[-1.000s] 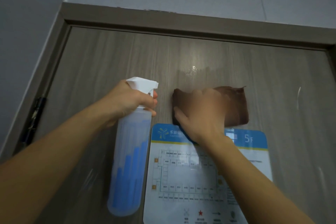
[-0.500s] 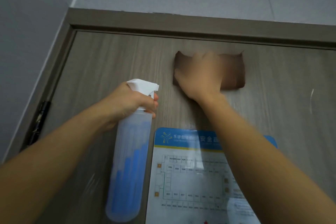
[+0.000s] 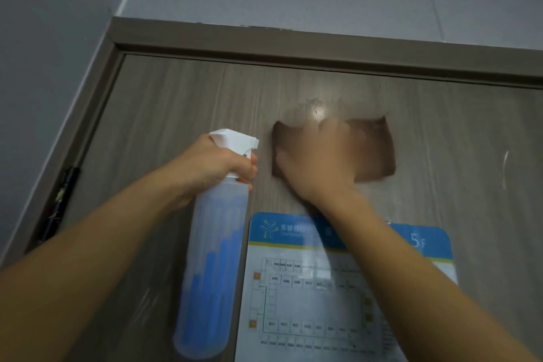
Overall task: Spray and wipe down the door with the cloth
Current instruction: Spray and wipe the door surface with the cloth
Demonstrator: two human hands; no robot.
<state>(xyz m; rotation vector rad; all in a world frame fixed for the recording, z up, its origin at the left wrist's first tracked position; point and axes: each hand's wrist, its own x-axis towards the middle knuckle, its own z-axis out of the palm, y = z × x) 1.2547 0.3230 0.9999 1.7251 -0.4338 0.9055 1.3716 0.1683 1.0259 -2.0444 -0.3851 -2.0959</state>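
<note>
The grey wood-grain door (image 3: 176, 114) fills most of the view. My right hand (image 3: 320, 161) presses a brown cloth (image 3: 373, 150) flat against the door's upper middle; the hand is blurred by motion. A wet, shiny patch (image 3: 318, 109) lies just above the cloth. My left hand (image 3: 214, 167) grips the neck of a translucent spray bottle (image 3: 211, 267) with a white trigger head, held upright just left of the cloth, its nozzle facing the door.
A blue and white floor-plan sign (image 3: 308, 297) marked 5F is stuck on the door below the cloth. The darker door frame (image 3: 293, 44) runs along the top and left. A dark hinge (image 3: 63, 200) sits at the left edge. Grey wall surrounds the frame.
My right hand went up towards the door's top edge with the cloth, then came back down to mid-height. The bottle in my left hand has barely moved.
</note>
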